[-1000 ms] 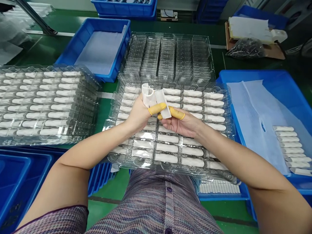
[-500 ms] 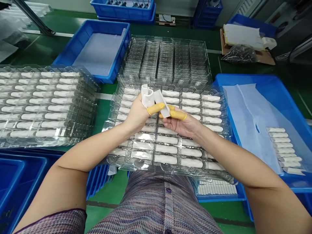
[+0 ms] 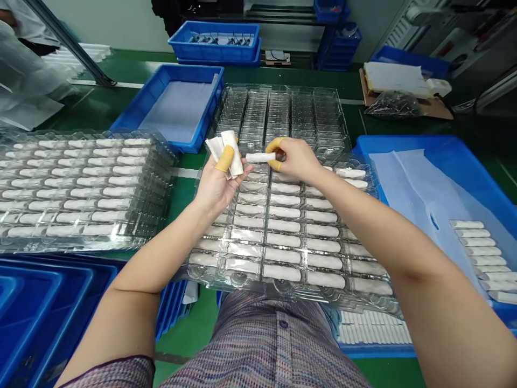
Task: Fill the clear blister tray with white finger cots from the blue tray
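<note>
My left hand (image 3: 221, 175), with a yellow cover on the thumb, is closed on a few white pieces (image 3: 232, 153), flat or curled, above the back left of the filled tray. Yellow covers also show on my right hand (image 3: 293, 156), whose thumb and finger pinch one end of a small white roll (image 3: 260, 157). The roll lies level, its other end close to my left fingertips. Beneath both hands, a clear plastic tray (image 3: 264, 229) holds rows of white rolls.
Stacked clear trays of rolls (image 3: 76, 205) stand at left. Behind the middle tray are clear trays (image 3: 278, 116). A blue bin (image 3: 404, 141) with a pale sheet and several rolls sits at right, another blue bin (image 3: 161, 70) at back left.
My right hand has moved up and back and now pinches a small roll. The white pieces are gathered in my left hand, which has shifted slightly left. The view has tilted up.
</note>
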Demonstrator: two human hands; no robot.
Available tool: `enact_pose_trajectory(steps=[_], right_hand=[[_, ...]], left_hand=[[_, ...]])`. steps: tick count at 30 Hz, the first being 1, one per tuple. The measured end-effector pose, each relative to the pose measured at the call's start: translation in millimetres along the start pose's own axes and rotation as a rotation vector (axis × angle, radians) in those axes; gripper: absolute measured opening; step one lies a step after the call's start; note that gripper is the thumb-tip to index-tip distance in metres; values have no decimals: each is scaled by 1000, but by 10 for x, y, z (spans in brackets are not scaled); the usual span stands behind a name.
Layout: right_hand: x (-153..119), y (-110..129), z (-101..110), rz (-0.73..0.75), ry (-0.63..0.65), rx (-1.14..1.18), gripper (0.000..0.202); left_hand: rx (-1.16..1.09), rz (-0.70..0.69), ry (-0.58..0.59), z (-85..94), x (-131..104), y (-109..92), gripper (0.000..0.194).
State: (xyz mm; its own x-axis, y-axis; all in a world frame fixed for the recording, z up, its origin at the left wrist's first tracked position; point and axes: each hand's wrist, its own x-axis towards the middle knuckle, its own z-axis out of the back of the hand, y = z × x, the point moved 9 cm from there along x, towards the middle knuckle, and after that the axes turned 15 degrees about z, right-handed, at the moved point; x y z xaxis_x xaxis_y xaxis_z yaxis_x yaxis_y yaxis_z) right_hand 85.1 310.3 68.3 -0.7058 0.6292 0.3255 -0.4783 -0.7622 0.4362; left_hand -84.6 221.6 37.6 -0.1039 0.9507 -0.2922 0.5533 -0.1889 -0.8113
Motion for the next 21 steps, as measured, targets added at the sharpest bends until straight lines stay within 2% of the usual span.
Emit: enact_pose_trajectory(steps=[5,8,11,13,15,18,21], right_hand=[[162,123,-290,17,125,-252,32],[193,80,-348,-23,137,-246,25],[185,34,-335,-81,123,-119,19],[122,58,-250,-126,26,95,20],[-28,113,-211,-219,-68,465,18],[-369,342,-361,-419,-41,1117,8],[-652,587,-456,-504,-1,1470,14]], left_hand=[[-43,29,3,-54,-70,31,44],[-49,54,28,-70,-62,62,44],[-42,50,35,-48,-45,75,44],[-34,32,47,-45,-43,71,47],[-20,-2,81,-79,-56,57,51],[40,-45,148,-193,-106,53,51],[120,13,211,-334,-159,147,52]])
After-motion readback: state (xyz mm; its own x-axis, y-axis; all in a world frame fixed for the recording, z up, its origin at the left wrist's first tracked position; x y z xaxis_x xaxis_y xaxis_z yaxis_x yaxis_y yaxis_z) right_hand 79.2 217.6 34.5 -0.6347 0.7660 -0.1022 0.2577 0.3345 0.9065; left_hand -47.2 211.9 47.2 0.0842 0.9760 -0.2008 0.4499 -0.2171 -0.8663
